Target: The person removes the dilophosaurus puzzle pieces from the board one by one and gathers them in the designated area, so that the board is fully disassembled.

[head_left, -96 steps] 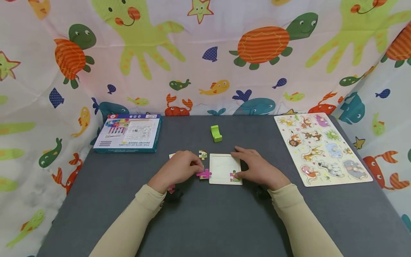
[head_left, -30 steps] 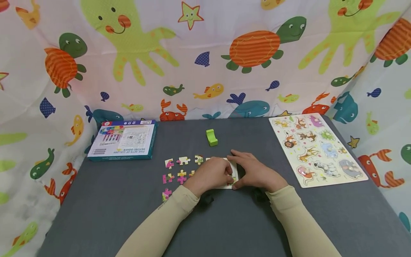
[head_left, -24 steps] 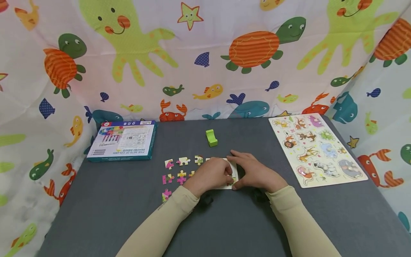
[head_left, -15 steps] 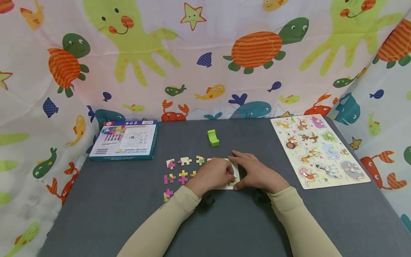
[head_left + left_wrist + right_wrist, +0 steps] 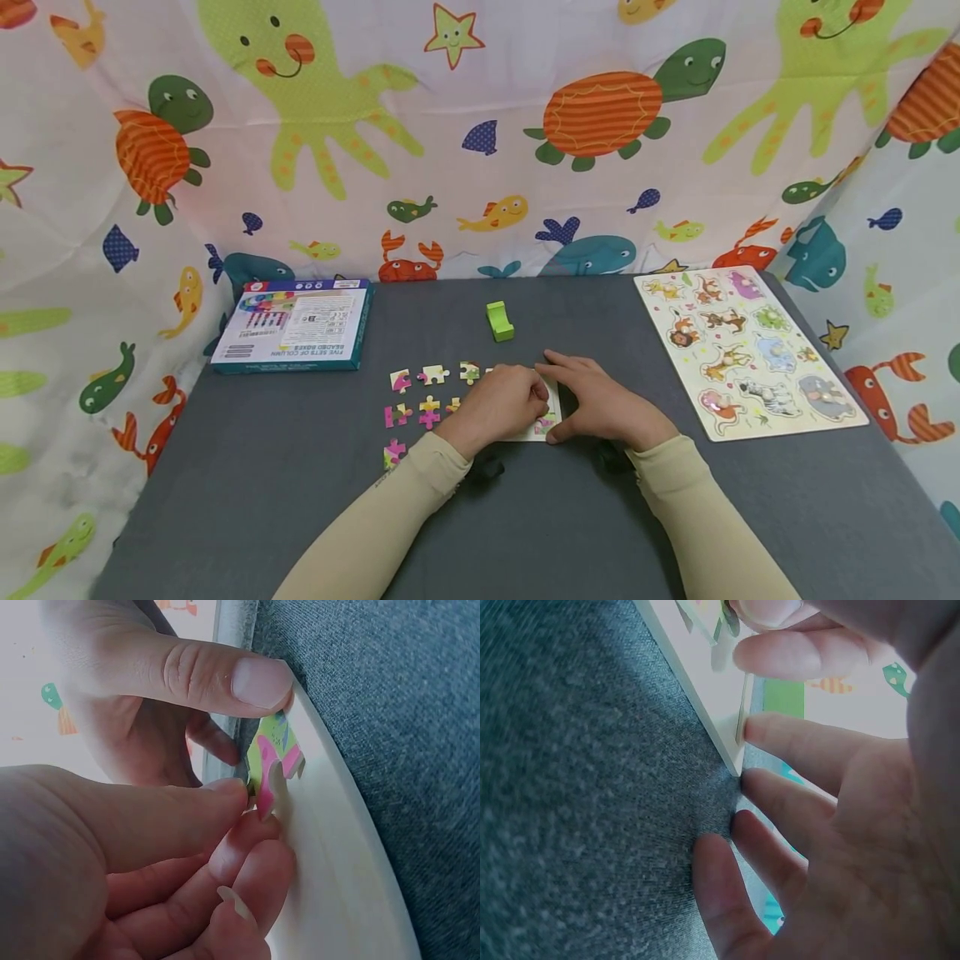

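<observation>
Thumb and fingertips of my left hand [image 5: 504, 404] pinch a pink and green jigsaw piece [image 5: 264, 780], tilted low over the near right corner of a pale square puzzle tray [image 5: 555, 392]. In the left wrist view another piece with green and pink print [image 5: 281, 735] lies in that corner, right beside it. My right hand [image 5: 607, 402] spans the tray's right side with fingers fairly straight. Its thumb presses at the near corner, while a finger touches the tray's edge [image 5: 697, 705] in the right wrist view. Much of the tray is hidden under my left hand.
Several loose jigsaw pieces [image 5: 430, 411] lie in rows left of the tray. A green block [image 5: 499, 322] stands behind it. A boxed set [image 5: 292, 327] lies at the back left, and an animal peg board [image 5: 750, 354] on the right. A printed cloth [image 5: 465, 125] hangs behind.
My left hand has moved right from the loose pieces to the tray, bringing a jigsaw piece. Lately it shifts only slightly there, uncovering more pink at the corner. The right hand stays at the tray.
</observation>
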### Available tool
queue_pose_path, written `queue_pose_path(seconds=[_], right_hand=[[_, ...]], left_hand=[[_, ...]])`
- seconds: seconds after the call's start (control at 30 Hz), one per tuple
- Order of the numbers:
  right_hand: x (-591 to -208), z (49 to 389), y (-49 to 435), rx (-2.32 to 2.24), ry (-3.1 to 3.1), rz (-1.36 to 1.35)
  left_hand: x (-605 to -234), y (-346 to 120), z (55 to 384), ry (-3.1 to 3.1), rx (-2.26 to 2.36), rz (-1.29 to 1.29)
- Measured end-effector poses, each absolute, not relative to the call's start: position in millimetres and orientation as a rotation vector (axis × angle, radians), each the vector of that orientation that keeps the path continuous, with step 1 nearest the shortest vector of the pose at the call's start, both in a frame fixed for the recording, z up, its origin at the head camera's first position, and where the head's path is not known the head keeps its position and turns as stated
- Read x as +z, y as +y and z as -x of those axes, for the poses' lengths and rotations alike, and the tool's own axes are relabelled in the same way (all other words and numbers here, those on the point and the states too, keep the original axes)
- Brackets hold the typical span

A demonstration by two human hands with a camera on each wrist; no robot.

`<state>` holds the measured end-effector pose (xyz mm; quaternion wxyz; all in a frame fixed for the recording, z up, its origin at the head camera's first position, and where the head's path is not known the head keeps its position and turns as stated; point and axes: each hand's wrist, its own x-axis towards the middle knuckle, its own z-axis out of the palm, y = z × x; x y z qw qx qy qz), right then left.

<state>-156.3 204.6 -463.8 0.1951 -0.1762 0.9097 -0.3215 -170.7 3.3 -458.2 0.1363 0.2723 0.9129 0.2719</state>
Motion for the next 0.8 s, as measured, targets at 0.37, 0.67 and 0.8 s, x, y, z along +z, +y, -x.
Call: queue_pose_path(seconds=[0.37,0.67,0.8], right_hand=[[-463.7,156.4,204.5,-0.905,2.545,0.502],[-462.7,156.1,204.7,-0.892,2.546,0.494],[-464.2,156.5,203.1,-0.873,2.550,0.499]], left_hand=[[-462.7,1.4,172.9,2.615,0.843,-0.812],[-458.0,-6.5,178.1,2.511,0.935,-0.774],[-454.3,-16.9,182.2,2.501,0.960,-0.734]])
